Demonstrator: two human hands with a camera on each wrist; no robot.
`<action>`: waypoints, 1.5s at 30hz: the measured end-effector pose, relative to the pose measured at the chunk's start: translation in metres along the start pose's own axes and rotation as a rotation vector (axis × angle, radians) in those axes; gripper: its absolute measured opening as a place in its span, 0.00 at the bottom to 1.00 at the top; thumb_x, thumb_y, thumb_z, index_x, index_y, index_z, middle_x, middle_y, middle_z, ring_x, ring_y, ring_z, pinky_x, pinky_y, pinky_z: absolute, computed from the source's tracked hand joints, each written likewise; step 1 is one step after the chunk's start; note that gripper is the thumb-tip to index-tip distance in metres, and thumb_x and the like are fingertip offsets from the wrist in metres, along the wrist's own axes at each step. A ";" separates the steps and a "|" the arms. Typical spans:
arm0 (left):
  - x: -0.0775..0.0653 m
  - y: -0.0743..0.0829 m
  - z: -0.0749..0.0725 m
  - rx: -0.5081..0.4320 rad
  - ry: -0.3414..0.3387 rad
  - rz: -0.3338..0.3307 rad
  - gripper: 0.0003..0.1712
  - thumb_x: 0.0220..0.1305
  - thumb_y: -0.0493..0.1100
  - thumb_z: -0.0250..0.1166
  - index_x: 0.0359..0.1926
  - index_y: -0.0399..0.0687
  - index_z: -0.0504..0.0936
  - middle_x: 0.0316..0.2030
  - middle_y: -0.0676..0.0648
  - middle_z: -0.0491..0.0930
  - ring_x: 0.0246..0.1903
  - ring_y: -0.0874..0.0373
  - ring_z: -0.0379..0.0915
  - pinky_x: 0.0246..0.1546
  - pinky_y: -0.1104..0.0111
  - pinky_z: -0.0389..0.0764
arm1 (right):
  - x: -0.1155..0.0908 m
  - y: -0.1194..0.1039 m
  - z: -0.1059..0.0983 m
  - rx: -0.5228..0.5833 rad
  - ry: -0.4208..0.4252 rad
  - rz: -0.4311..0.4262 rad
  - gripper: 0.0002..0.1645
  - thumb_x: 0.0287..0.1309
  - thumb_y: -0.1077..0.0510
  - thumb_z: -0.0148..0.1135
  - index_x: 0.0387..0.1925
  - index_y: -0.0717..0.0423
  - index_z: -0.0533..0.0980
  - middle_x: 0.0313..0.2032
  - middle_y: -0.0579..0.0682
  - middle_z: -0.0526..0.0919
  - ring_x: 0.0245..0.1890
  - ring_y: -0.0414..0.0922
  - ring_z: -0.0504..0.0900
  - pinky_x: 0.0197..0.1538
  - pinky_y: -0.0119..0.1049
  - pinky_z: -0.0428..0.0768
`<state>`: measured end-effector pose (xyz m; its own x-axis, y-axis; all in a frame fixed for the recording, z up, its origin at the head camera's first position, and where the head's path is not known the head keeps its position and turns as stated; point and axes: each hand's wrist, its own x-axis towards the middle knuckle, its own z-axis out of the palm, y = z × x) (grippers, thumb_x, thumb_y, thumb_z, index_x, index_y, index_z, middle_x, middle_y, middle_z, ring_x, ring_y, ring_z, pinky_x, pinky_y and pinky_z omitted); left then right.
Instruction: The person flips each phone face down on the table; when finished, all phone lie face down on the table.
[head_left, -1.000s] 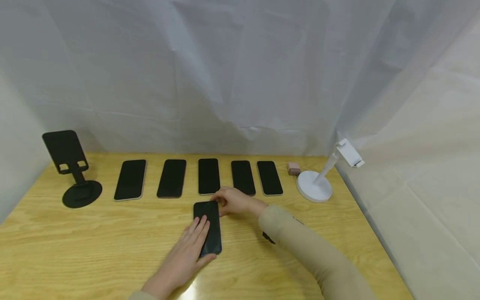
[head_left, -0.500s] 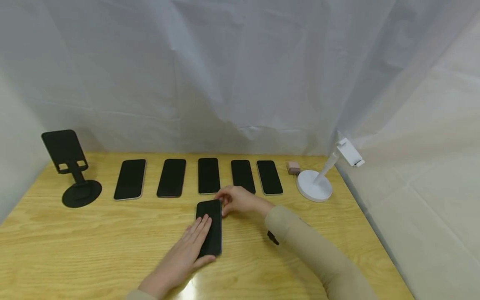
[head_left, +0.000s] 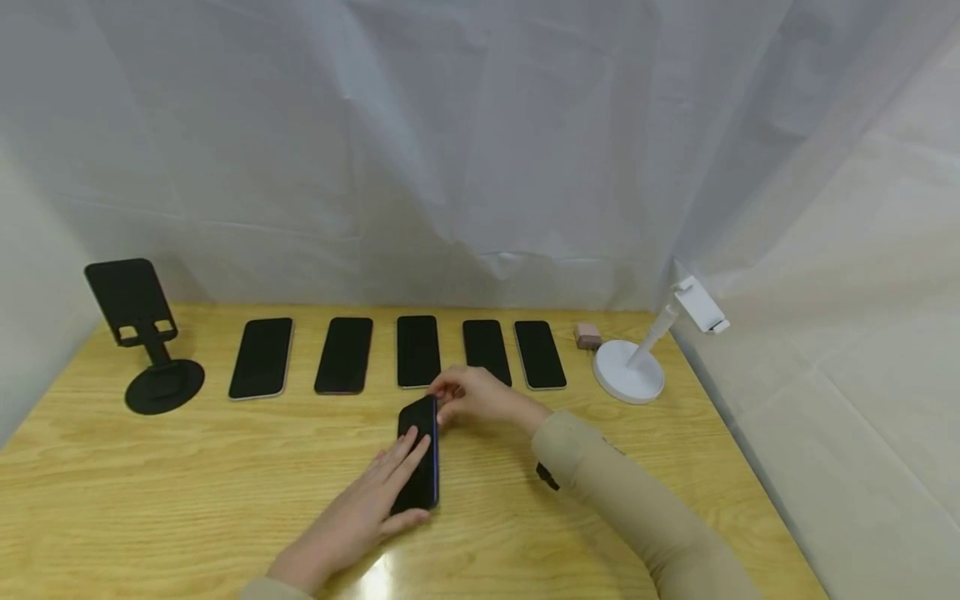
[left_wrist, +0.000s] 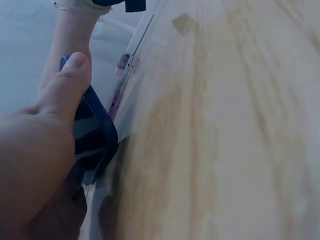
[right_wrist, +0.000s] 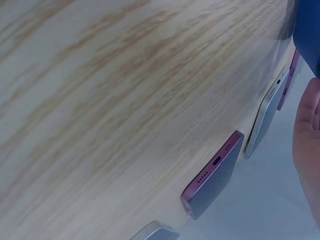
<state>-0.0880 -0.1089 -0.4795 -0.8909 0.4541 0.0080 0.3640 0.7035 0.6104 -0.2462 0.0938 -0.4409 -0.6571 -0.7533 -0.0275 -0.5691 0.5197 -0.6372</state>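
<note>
A black-screened smartphone [head_left: 422, 487] with a blue-violet edge stands near the middle of the table, its right side tipped up. My left hand [head_left: 360, 508] lies across its screen with straight fingers; the thumb is at the near end. At the far right corner, my right hand [head_left: 476, 396] pinches the phone's edge. The left wrist view shows the left thumb [left_wrist: 75, 75] along the phone's dark blue rim [left_wrist: 102, 112]. In the right wrist view the phone's blue back [right_wrist: 307, 35] is partly visible beside the right hand [right_wrist: 307, 145], whose fingertips are mostly out of frame.
Several smartphones lie in a row behind, including the leftmost phone [head_left: 261, 358] and the rightmost phone [head_left: 539, 356]. A black phone stand [head_left: 163, 387] is at the left. A pink block-shaped item [head_left: 587, 337] and a white phone stand [head_left: 628, 375] are at the right.
The phone under my hands has tipped, its right edge rising so that the blue-violet side shows. My right hand has shifted slightly right and away; the left stays on the screen.
</note>
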 end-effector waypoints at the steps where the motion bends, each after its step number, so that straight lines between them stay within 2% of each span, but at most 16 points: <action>1: 0.000 0.000 0.000 -0.012 -0.003 -0.003 0.49 0.63 0.66 0.56 0.75 0.67 0.39 0.75 0.52 0.36 0.71 0.46 0.41 0.68 0.48 0.52 | 0.001 0.000 0.000 0.007 0.006 -0.008 0.23 0.49 0.55 0.71 0.49 0.56 0.79 0.37 0.43 0.78 0.36 0.37 0.75 0.46 0.26 0.77; 6: -0.001 0.001 -0.003 -0.077 -0.010 -0.024 0.50 0.63 0.65 0.56 0.76 0.64 0.38 0.75 0.52 0.35 0.70 0.39 0.43 0.65 0.43 0.54 | 0.004 -0.001 0.001 0.027 0.026 -0.046 0.22 0.50 0.56 0.71 0.48 0.56 0.79 0.37 0.44 0.79 0.36 0.36 0.76 0.47 0.26 0.77; 11: -0.002 0.000 -0.004 -0.096 -0.017 -0.052 0.51 0.63 0.64 0.57 0.75 0.66 0.36 0.75 0.54 0.34 0.70 0.41 0.43 0.65 0.43 0.55 | 0.007 -0.006 0.001 0.061 0.025 -0.070 0.22 0.51 0.58 0.70 0.49 0.58 0.78 0.40 0.48 0.80 0.40 0.38 0.78 0.48 0.25 0.77; 16: -0.005 -0.002 -0.004 -0.119 0.016 -0.042 0.51 0.63 0.64 0.59 0.76 0.64 0.37 0.75 0.52 0.36 0.70 0.44 0.43 0.64 0.43 0.56 | 0.010 -0.009 0.002 0.122 0.001 -0.090 0.22 0.52 0.59 0.68 0.51 0.59 0.76 0.47 0.52 0.82 0.47 0.40 0.80 0.51 0.25 0.76; 21: -0.007 -0.003 -0.006 -0.085 0.055 -0.029 0.52 0.62 0.63 0.60 0.76 0.60 0.40 0.75 0.51 0.39 0.70 0.43 0.44 0.65 0.43 0.56 | 0.012 -0.012 0.004 0.144 -0.017 -0.096 0.23 0.53 0.59 0.67 0.51 0.61 0.75 0.48 0.53 0.82 0.48 0.41 0.81 0.51 0.25 0.76; 25: -0.011 -0.001 -0.010 -0.012 0.128 -0.005 0.54 0.58 0.63 0.64 0.76 0.55 0.45 0.75 0.47 0.42 0.69 0.37 0.46 0.62 0.40 0.57 | 0.014 -0.013 0.007 0.159 -0.022 -0.086 0.23 0.53 0.59 0.67 0.51 0.62 0.75 0.47 0.53 0.82 0.48 0.40 0.81 0.51 0.25 0.76; 28: -0.013 0.002 -0.014 0.096 0.180 0.046 0.56 0.56 0.62 0.67 0.76 0.51 0.46 0.75 0.47 0.41 0.70 0.40 0.46 0.63 0.43 0.57 | 0.016 -0.015 0.009 0.182 -0.028 -0.073 0.24 0.53 0.59 0.67 0.52 0.62 0.75 0.47 0.52 0.82 0.47 0.39 0.81 0.50 0.25 0.77; 33: -0.013 0.006 -0.023 0.298 0.218 0.172 0.56 0.55 0.61 0.67 0.75 0.50 0.47 0.75 0.49 0.43 0.72 0.53 0.39 0.67 0.49 0.54 | 0.019 -0.017 0.011 0.217 -0.024 -0.049 0.23 0.54 0.60 0.66 0.53 0.60 0.74 0.47 0.52 0.82 0.48 0.39 0.81 0.49 0.25 0.78; 36: -0.013 0.010 -0.028 0.398 0.232 0.256 0.53 0.56 0.59 0.67 0.74 0.46 0.51 0.73 0.47 0.49 0.72 0.53 0.40 0.69 0.52 0.53 | 0.020 -0.016 0.013 0.235 -0.021 -0.058 0.24 0.55 0.61 0.66 0.54 0.61 0.74 0.48 0.53 0.82 0.48 0.42 0.81 0.49 0.25 0.78; 39: -0.013 0.013 -0.031 0.481 0.241 0.336 0.48 0.58 0.57 0.67 0.72 0.41 0.59 0.72 0.44 0.53 0.71 0.51 0.46 0.68 0.54 0.55 | 0.021 -0.014 0.014 0.246 -0.024 -0.074 0.26 0.55 0.61 0.66 0.56 0.63 0.73 0.49 0.54 0.82 0.49 0.44 0.81 0.50 0.26 0.77; 42: -0.013 0.015 -0.033 0.512 0.220 0.352 0.44 0.59 0.56 0.66 0.70 0.39 0.62 0.71 0.44 0.55 0.70 0.51 0.48 0.67 0.54 0.59 | 0.022 -0.013 0.015 0.250 -0.033 -0.078 0.27 0.56 0.59 0.65 0.57 0.63 0.73 0.51 0.54 0.81 0.50 0.43 0.80 0.52 0.26 0.76; 45: -0.015 0.016 -0.032 0.509 0.188 0.326 0.43 0.61 0.56 0.64 0.70 0.39 0.62 0.71 0.43 0.54 0.70 0.50 0.50 0.66 0.53 0.60 | 0.023 -0.012 0.017 0.263 -0.050 -0.061 0.28 0.56 0.58 0.65 0.58 0.62 0.73 0.52 0.54 0.80 0.51 0.41 0.79 0.53 0.26 0.75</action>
<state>-0.0776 -0.1221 -0.4441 -0.7284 0.6176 0.2968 0.6670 0.7383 0.1007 -0.2462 0.0635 -0.4467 -0.5965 -0.8025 -0.0167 -0.4550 0.3551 -0.8166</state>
